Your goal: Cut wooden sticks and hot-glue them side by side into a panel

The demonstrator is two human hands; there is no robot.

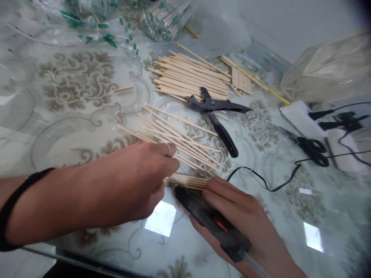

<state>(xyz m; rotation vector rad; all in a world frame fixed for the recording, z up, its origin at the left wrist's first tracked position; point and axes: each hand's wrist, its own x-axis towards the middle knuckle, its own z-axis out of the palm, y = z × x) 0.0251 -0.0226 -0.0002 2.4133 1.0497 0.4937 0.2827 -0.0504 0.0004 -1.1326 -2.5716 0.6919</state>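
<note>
A black glue gun [211, 220] lies in my right hand [240, 212], whose fingers are closed round it and also touch the right end of a row of wooden sticks [187, 180]. The gun's nozzle points at the left end of that row. My left hand [145, 173], with a ring on one finger, is closed at the same left end; its fingertips hide part of the sticks. Just beyond both hands, loose thin sticks [185, 141] lie scattered on the patterned glass table [116, 247].
Farther back lie a pile of sticks [191, 75] and black-handled cutters [222, 131]. Black scissors [310, 148], a white power strip [301, 117] with plugs and a black cable [269, 189] are on the right. Plastic-wrapped bundles [165, 19] stand at the back.
</note>
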